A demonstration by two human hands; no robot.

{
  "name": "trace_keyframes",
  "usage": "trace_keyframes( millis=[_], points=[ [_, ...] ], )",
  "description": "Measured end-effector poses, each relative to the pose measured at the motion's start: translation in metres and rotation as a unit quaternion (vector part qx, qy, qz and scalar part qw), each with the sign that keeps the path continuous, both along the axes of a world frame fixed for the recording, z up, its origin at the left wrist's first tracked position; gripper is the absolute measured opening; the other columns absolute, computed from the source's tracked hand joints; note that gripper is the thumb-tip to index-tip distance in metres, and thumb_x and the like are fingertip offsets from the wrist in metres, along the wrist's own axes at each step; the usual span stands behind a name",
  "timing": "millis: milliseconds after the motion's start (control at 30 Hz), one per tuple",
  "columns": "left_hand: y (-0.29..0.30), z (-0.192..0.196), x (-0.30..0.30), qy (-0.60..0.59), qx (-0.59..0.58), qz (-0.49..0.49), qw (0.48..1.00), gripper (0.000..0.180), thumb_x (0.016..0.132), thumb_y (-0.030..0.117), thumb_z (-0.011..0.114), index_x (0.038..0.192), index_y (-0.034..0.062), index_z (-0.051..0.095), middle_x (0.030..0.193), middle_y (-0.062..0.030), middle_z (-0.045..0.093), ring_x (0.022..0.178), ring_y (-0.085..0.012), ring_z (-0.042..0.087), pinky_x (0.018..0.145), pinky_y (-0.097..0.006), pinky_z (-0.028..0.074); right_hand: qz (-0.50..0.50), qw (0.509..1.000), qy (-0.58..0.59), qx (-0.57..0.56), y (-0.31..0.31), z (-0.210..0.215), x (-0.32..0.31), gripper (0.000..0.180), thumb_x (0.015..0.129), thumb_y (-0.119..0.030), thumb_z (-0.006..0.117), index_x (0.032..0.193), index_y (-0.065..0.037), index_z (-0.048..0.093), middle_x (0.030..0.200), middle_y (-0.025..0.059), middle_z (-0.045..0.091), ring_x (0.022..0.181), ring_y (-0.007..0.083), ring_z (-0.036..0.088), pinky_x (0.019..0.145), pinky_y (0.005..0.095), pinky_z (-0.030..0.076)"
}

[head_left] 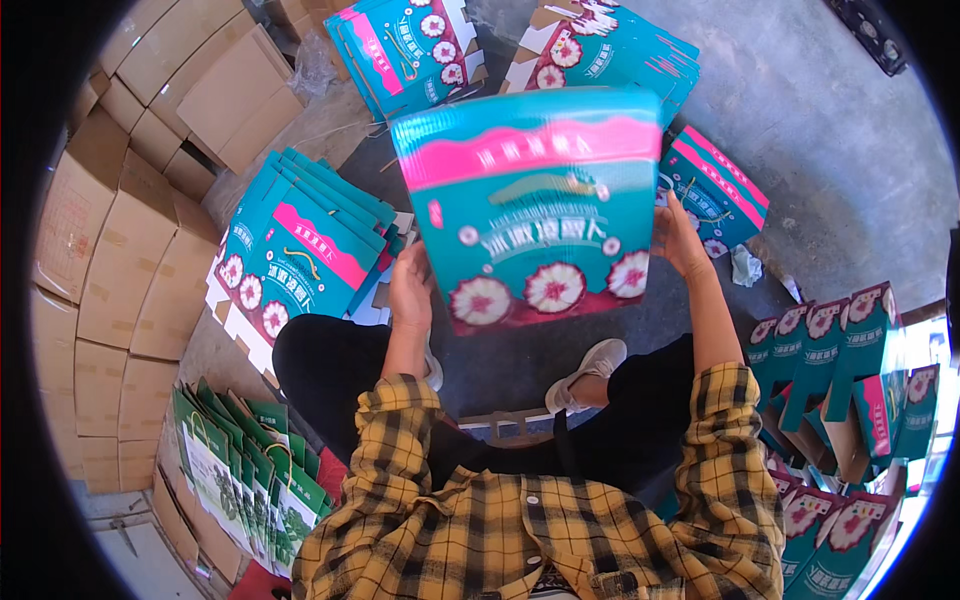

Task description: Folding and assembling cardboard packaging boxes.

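Note:
A teal carton (545, 215) with a pink wavy band and sliced-radish pictures is held up in front of me, slightly blurred by motion. On its left edge is my left hand (410, 290), its fingers partly hidden by the carton. My right hand (680, 238) grips the opposite edge, with fingers out of sight behind it. Close to my left hand lies a fanned stack of flat teal cartons (300, 250) with gold cord handles. Just past my right hand, a single teal carton (718, 190) rests on the floor.
More flat carton stacks lie ahead (405, 55) and farther right (610, 55). Brown boxes (110, 220) are piled at the left. Green paper bags (250, 470) stand at lower left, and rows of made-up teal cartons (835, 350) at the right. Crumpled paper (746, 266) lies nearby.

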State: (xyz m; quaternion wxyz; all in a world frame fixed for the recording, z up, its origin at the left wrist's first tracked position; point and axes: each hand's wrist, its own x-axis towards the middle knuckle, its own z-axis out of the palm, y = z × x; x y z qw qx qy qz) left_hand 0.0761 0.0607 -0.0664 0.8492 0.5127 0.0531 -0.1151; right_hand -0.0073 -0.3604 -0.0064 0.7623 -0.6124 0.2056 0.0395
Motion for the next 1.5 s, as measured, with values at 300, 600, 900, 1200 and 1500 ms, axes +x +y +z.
trace_keyframes(
  millis=[300,600,900,1200,1500],
  points=[
    [-0.023,-0.035,-0.017,0.102,0.015,-0.042,0.994,0.051,0.097,0.047,0.042,0.127,0.0069,0.051,0.11,-0.0061,0.059,0.101,-0.0178,0.057,0.085,-0.031,0.044,0.067,0.988,0.14,0.005,-0.004,-0.07,-0.006,0.09,0.082,-0.074,0.043,0.14,-0.005,0.039,0.138,0.0224,0.042,0.122,0.0294,0.047,0.099,0.0412,0.04],
    [0.009,-0.082,-0.007,-0.103,0.392,0.026,0.914,0.04,0.092,0.033,0.055,0.112,-0.0001,0.061,0.107,-0.018,0.062,0.107,-0.0242,0.056,0.089,-0.035,0.043,0.186,0.872,0.196,-0.409,0.036,-0.051,0.017,0.059,0.084,-0.057,0.055,0.106,-0.002,0.061,0.109,0.0183,0.063,0.098,0.03,0.061,0.084,0.0414,0.048],
    [-0.013,-0.018,-0.022,-0.166,0.602,-0.196,0.756,0.073,0.087,0.061,0.044,0.11,-0.006,0.062,0.137,-0.0296,0.04,0.129,-0.04,0.037,0.108,-0.043,0.026,0.225,0.721,-0.154,-0.637,0.111,-0.034,0.019,0.029,0.088,-0.028,0.053,0.092,-0.001,0.063,0.093,0.0227,0.063,0.091,0.0395,0.061,0.082,0.0478,0.048],
    [-0.017,-0.012,-0.029,-0.164,0.612,-0.22,0.742,0.075,0.086,0.059,0.046,0.116,-0.0092,0.057,0.139,-0.0294,0.039,0.133,-0.0413,0.03,0.11,-0.043,0.024,0.16,0.848,0.054,-0.503,0.042,-0.082,0.04,0.061,0.093,-0.046,0.035,0.109,0.007,0.059,0.109,0.0294,0.06,0.099,0.0408,0.06,0.088,0.0478,0.045],
    [-0.007,-0.027,-0.029,-0.18,0.594,-0.204,0.757,0.066,0.087,0.05,0.046,0.113,-0.0082,0.058,0.136,-0.0293,0.042,0.133,-0.0401,0.032,0.11,-0.042,0.024,0.006,0.959,0.115,-0.259,0.059,-0.044,0.034,0.086,0.081,-0.072,0.044,0.131,-0.002,0.048,0.119,0.0177,0.057,0.103,0.0289,0.057,0.086,0.0374,0.046]
  ],
)
